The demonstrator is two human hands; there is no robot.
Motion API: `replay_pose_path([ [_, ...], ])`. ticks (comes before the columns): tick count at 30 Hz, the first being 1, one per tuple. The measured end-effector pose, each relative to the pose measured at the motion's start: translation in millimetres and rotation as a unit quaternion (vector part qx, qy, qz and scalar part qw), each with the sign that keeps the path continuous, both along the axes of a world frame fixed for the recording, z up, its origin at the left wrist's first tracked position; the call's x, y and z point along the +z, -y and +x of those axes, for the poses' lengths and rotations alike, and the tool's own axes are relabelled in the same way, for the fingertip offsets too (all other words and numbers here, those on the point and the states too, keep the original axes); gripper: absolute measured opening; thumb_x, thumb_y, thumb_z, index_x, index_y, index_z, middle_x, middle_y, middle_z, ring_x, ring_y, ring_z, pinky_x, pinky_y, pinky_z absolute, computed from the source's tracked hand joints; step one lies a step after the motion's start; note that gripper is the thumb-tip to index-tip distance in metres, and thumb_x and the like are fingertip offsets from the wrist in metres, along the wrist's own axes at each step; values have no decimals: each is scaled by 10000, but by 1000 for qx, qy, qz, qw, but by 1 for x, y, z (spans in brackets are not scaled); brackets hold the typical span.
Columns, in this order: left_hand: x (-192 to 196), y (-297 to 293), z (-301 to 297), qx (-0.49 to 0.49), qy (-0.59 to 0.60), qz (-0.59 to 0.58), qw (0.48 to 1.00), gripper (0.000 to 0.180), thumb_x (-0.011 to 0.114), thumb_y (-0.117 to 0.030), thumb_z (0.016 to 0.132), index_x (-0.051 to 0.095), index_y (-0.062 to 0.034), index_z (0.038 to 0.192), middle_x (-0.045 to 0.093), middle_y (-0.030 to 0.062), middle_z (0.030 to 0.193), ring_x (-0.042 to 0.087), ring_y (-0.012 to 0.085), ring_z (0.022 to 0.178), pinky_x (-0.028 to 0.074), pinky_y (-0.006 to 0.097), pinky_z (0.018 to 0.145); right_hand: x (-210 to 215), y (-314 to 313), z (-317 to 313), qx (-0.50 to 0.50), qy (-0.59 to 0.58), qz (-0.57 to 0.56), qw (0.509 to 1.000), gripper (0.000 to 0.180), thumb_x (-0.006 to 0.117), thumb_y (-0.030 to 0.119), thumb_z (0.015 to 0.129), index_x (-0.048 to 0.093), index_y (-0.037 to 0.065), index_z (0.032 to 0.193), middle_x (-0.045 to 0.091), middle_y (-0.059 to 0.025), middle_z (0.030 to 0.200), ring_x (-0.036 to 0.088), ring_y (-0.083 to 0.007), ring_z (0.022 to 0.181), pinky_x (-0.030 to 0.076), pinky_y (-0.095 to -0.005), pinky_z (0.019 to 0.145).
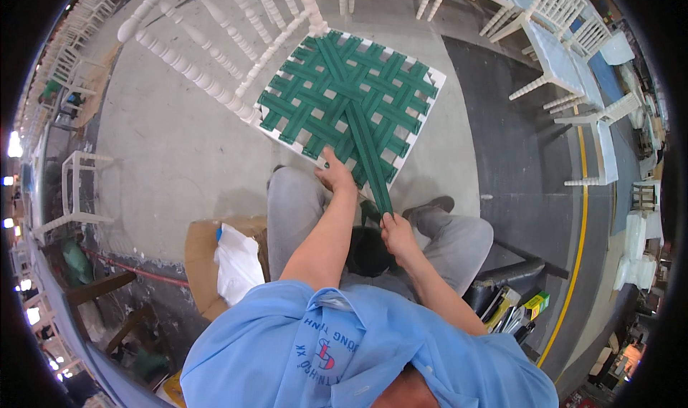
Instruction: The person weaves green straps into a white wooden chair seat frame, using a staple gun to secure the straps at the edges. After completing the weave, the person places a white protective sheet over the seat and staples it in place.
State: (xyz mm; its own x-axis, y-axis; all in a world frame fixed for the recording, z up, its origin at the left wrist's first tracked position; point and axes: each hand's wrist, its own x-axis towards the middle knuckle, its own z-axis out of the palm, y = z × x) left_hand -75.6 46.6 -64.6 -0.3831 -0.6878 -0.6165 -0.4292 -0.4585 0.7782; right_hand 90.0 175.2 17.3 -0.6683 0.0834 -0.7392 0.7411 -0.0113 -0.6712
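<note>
A white chair (434, 80) with turned spindles stands in front of me, its seat woven with flat green webbing (301, 85) in a crisscross. A longer green strap (367, 146) lies slantwise over the weave and runs off the near corner toward me. My right hand (399, 237) is closed on this strap just past the seat's edge, and the strap looks taut. My left hand (337, 173) grips the seat's near left edge, thumb on top by the webbing; its other fingers are partly hidden. Below the corner, loose dark green strap (370, 211) hangs between my knees.
At my left is a cardboard box (204, 265) with a white plastic bag (239, 265). A black holder with tools and packets (507, 311) stands at my right. More white chairs (552, 71) line the right, others the left (75, 193). A yellow line (573, 265) crosses the floor.
</note>
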Motion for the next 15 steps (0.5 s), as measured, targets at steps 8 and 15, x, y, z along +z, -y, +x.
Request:
replay_pose_path([
  [8,-3,5,5,-14,1,21,1000,819,617,-529,976,343,5,1534,487,226,1476,569,352,1267,514,436,1028,-13,1,9,29,4,33,999,365,486,345,1102,573,70,877,502,10,669,449,-106,586,373,-298,535],
  [15,8,3,8,-30,-26,45,998,882,587,-567,985,285,41,1547,419,285,1525,506,406,1347,471,462,1096,-50,-3,-1,110,0,137,984,366,482,333,1090,593,20,939,610,-113,784,578,-255,706,458,-411,671],
])
